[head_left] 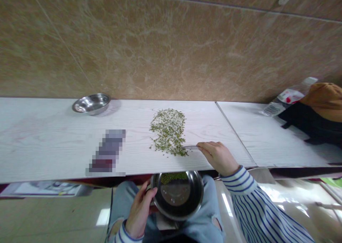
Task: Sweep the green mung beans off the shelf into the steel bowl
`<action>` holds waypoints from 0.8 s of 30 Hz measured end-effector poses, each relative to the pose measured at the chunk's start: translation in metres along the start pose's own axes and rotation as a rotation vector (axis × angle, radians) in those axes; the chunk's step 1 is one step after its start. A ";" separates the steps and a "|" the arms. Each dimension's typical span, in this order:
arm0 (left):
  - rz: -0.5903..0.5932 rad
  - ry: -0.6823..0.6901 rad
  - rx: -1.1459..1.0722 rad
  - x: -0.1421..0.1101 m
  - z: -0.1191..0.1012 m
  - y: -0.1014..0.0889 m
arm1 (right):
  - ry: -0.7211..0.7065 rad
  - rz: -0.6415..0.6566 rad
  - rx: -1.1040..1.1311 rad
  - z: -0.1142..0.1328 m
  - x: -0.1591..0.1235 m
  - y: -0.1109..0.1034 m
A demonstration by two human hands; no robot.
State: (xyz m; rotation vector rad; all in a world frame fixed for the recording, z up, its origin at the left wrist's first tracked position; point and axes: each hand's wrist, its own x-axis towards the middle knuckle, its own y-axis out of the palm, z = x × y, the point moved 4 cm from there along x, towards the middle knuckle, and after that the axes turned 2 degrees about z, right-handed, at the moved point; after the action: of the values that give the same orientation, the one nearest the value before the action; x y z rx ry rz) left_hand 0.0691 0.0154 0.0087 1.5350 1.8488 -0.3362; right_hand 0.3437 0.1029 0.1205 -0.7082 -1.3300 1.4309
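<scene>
Small green mung beans (169, 131) lie scattered in a loose patch on the white table. My right hand (217, 156) pinches the handle of a metal spoon (191, 147), whose tip reaches the lower right of the patch; the beans partly hide its end. Below the table edge, my left hand (141, 209) grips the left rim of a steel bowl (175, 196), its thumb over the rim. The bowl sits over my lap, close to the edge, with more mung beans (173, 177) gathered at its far side.
A second steel bowl (92, 104) stands near the wall at left. A pixelated flat object (108, 150) lies closer to me. At right are a plastic bottle (287, 99) and a dark bag with brown cloth (320, 109). A seam (235, 132) crosses the tabletop.
</scene>
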 end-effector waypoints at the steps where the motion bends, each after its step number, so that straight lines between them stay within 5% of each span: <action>1: -0.002 -0.002 0.004 0.000 0.000 0.000 | -0.012 -0.005 -0.010 0.001 -0.001 0.000; 24: -0.016 0.032 0.023 -0.002 -0.001 0.006 | 0.041 -0.029 -0.096 0.001 -0.019 -0.004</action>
State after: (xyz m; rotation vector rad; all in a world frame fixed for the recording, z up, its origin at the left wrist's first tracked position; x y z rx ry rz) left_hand 0.0741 0.0163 0.0117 1.5500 1.8891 -0.3429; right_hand 0.3496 0.0846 0.1210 -0.7734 -1.3790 1.3300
